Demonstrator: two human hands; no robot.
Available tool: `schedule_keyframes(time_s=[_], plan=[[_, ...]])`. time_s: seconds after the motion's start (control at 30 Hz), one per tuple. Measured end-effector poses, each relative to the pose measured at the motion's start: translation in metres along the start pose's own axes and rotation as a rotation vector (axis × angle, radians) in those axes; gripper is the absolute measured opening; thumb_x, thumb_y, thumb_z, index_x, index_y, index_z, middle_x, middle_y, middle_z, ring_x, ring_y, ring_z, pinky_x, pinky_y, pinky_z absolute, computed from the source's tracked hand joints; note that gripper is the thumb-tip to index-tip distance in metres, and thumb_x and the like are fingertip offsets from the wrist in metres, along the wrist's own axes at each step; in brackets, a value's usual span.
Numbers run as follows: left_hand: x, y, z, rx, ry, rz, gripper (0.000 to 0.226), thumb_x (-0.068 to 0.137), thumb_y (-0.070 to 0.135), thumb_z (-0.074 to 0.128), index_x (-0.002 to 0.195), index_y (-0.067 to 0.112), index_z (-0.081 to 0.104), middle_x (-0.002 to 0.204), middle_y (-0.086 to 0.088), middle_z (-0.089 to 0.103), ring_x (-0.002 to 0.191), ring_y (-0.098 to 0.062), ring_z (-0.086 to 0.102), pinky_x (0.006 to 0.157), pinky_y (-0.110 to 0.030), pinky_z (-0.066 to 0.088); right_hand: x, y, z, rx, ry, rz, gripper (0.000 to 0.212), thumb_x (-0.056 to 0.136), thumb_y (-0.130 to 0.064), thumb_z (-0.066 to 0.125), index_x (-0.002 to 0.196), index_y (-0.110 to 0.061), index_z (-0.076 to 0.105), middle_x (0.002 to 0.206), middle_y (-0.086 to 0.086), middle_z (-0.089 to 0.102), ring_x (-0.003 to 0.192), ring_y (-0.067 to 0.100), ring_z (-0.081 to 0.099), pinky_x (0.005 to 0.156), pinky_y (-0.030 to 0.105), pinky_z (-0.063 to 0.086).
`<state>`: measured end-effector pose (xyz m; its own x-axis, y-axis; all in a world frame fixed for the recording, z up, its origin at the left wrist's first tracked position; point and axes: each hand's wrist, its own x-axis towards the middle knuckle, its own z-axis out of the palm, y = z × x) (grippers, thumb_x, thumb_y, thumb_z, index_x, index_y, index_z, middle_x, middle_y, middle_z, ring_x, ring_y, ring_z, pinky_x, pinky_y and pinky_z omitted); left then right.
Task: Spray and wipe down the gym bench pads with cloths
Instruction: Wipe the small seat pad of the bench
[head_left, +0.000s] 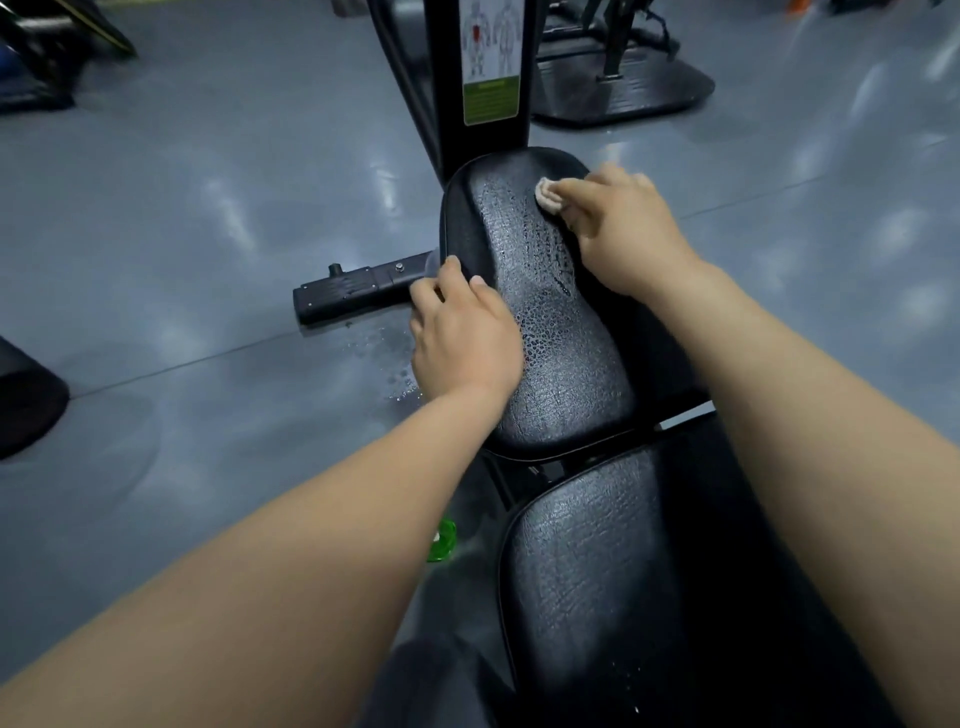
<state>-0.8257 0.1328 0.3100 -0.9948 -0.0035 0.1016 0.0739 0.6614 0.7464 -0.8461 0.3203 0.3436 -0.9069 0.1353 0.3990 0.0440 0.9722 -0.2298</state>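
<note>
The far bench pad (550, 332) is black, cracked and wet with spray droplets. My right hand (618, 228) grips a small beige cloth (548, 195) and presses it on the pad's far right part. At the pad's left edge my left hand (462, 332) curls its fingers over the side. The near bench pad (587, 571) lies below, between my forearms. A green spray bottle (441, 540) peeks out on the floor left of the bench, mostly hidden by my left arm.
The machine's black upright post (488, 78) with a green instruction label stands just beyond the pad. A black frame foot (353, 291) juts left on the grey floor, with water drops (384, 358) near it. Other equipment bases stand far right and left.
</note>
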Motion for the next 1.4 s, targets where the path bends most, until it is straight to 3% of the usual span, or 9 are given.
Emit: schedule_keyframes(time_s=[0.23, 0.5, 0.7, 0.87, 0.97, 1.03, 1.2, 1.27, 1.4], plan=[[0.000, 0.000, 0.000, -0.002, 0.018, 0.015, 0.046, 0.106, 0.034, 0.035, 0.150, 0.022, 0.042, 0.143, -0.011, 0.042, 0.127, -0.038, 0.047, 0.097, -0.046, 0.041, -0.059, 0.021, -0.018, 0.044, 0.000, -0.127, 0.033, 0.100, -0.020, 0.056, 0.130, -0.027, 0.069, 0.105, 0.006, 0.060, 0.088, 0.033, 0.052, 0.083, 0.028, 0.034], [-0.003, 0.004, -0.002, -0.010, 0.023, -0.005, 0.044, 0.106, 0.034, 0.035, 0.148, 0.023, 0.044, 0.140, -0.010, 0.043, 0.125, -0.038, 0.048, 0.095, -0.048, 0.043, 0.042, 0.018, 0.004, 0.034, -0.022, 0.044, 0.037, 0.103, -0.018, 0.046, 0.131, -0.031, 0.065, 0.114, 0.017, 0.054, 0.101, 0.044, 0.051, 0.089, 0.033, 0.038], [0.000, -0.002, 0.000, -0.070, 0.024, -0.011, 0.043, 0.105, 0.033, 0.038, 0.146, 0.024, 0.045, 0.141, -0.009, 0.043, 0.127, -0.038, 0.048, 0.097, -0.046, 0.041, -0.013, 0.018, -0.014, 0.043, -0.014, 0.054, 0.031, 0.095, -0.009, 0.053, 0.118, -0.020, 0.072, 0.108, 0.016, 0.059, 0.101, 0.039, 0.057, 0.086, 0.032, 0.041], [0.000, -0.002, 0.001, -0.108, 0.025, -0.013, 0.043, 0.105, 0.033, 0.038, 0.146, 0.023, 0.046, 0.141, -0.007, 0.042, 0.128, -0.036, 0.047, 0.099, -0.045, 0.040, -0.037, 0.018, -0.015, 0.122, 0.061, 0.076, 0.031, 0.096, -0.005, 0.055, 0.111, -0.017, 0.078, 0.102, 0.002, 0.056, 0.092, 0.019, 0.056, 0.082, 0.017, 0.035], [0.000, -0.002, 0.001, -0.107, 0.027, -0.014, 0.042, 0.105, 0.033, 0.038, 0.145, 0.023, 0.046, 0.141, -0.006, 0.042, 0.125, -0.037, 0.049, 0.098, -0.046, 0.041, 0.007, 0.010, -0.003, 0.120, 0.078, 0.084, 0.036, 0.093, -0.011, 0.049, 0.113, -0.020, 0.078, 0.101, 0.009, 0.056, 0.096, 0.030, 0.056, 0.081, 0.020, 0.033], [0.000, -0.002, 0.001, -0.108, 0.034, -0.009, 0.042, 0.104, 0.033, 0.039, 0.144, 0.023, 0.047, 0.140, -0.007, 0.043, 0.123, -0.038, 0.051, 0.096, -0.046, 0.042, 0.038, -0.005, 0.007, 0.085, 0.066, 0.018, 0.039, 0.094, -0.015, 0.046, 0.118, -0.024, 0.076, 0.107, 0.012, 0.059, 0.102, 0.038, 0.053, 0.084, 0.025, 0.032], [-0.001, -0.003, 0.000, -0.121, 0.027, -0.013, 0.041, 0.105, 0.032, 0.039, 0.144, 0.024, 0.048, 0.138, -0.007, 0.044, 0.120, -0.038, 0.053, 0.093, -0.044, 0.042, 0.065, -0.040, 0.014, 0.029, -0.046, -0.224, 0.044, 0.097, -0.017, 0.042, 0.123, -0.037, 0.071, 0.105, -0.001, 0.054, 0.095, 0.023, 0.040, 0.087, 0.033, 0.037], [-0.001, -0.003, -0.001, -0.121, 0.026, -0.013, 0.041, 0.105, 0.033, 0.039, 0.144, 0.024, 0.048, 0.138, -0.007, 0.044, 0.120, -0.038, 0.053, 0.093, -0.045, 0.042, 0.067, -0.022, 0.007, 0.022, -0.056, -0.173, 0.048, 0.093, -0.020, 0.038, 0.123, -0.035, 0.072, 0.108, 0.007, 0.057, 0.098, 0.026, 0.046, 0.090, 0.033, 0.037], [-0.002, -0.001, -0.002, -0.125, 0.024, -0.011, 0.041, 0.105, 0.033, 0.039, 0.144, 0.023, 0.047, 0.137, -0.007, 0.044, 0.120, -0.037, 0.053, 0.091, -0.044, 0.042, 0.070, 0.010, 0.003, 0.013, -0.001, 0.168, 0.040, 0.096, -0.016, 0.048, 0.125, -0.031, 0.072, 0.116, 0.018, 0.057, 0.109, 0.041, 0.055, 0.088, 0.027, 0.038]])
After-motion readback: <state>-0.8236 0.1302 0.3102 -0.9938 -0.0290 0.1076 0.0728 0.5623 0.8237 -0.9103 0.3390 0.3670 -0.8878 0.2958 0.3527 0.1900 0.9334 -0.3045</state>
